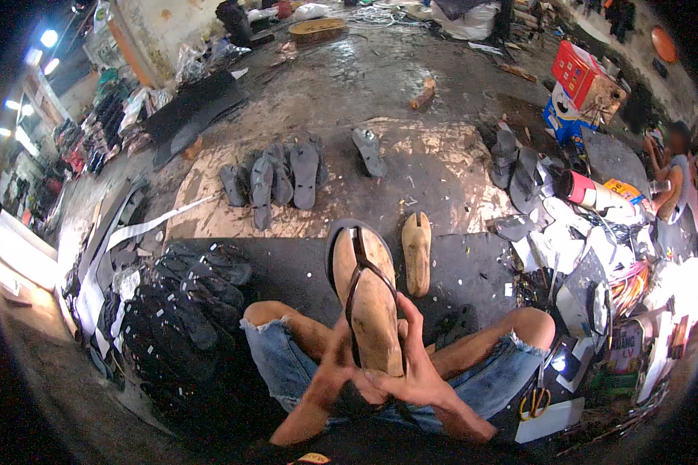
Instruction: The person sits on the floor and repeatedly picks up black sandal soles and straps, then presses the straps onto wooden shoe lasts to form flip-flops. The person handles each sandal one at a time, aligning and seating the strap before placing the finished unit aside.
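Observation:
I sit on the floor with a sandal [347, 256] stretched over a long wooden foot form [374, 310] that stands between my knees. Dark straps cross the form in a V. My left hand [335, 366] grips the near end of the form and sandal from the left. My right hand [412, 364] clasps the same end from the right, fingers curled along its edge. A second wooden foot form [417, 252] lies on the floor just right of the sandal's tip.
A pile of dark sandals [184, 302] lies at my left. Several grey soles [281, 177] and one apart [369, 151] lie farther out. Orange-handled scissors [535, 401], a tape roll [586, 191] and scraps crowd the right. A person [675, 174] sits at far right.

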The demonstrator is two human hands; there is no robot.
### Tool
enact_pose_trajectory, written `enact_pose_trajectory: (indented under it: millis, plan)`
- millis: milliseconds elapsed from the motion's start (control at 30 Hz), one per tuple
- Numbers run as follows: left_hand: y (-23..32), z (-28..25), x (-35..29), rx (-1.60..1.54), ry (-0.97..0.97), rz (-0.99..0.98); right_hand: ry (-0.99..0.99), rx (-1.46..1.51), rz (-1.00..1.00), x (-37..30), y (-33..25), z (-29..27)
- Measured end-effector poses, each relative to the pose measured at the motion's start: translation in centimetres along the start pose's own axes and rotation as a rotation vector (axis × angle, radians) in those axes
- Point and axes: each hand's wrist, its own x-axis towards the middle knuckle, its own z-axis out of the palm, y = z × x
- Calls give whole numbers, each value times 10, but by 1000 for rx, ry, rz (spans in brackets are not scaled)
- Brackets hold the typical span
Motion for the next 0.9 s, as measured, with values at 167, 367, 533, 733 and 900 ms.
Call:
enact_pose_trajectory:
  millis: [167, 367, 533, 733, 900]
  plan:
    - [44, 53, 12, -268, 171, -127, 152, -549, -71, 15, 37, -2]
    - [69, -6, 45, -281, 485, -101, 91, -9, 78, -2, 31, -30]
    - [59, 8, 41, -572, 104, -58, 646, -846, -29, 57, 87, -129]
    - [44, 37, 23, -629, -159, -23, 483, -1056, -244, 71, 26, -108]
    - [-56, 26, 22, 11, -1083, -153, -188, -871, -375, 102, -54, -70]
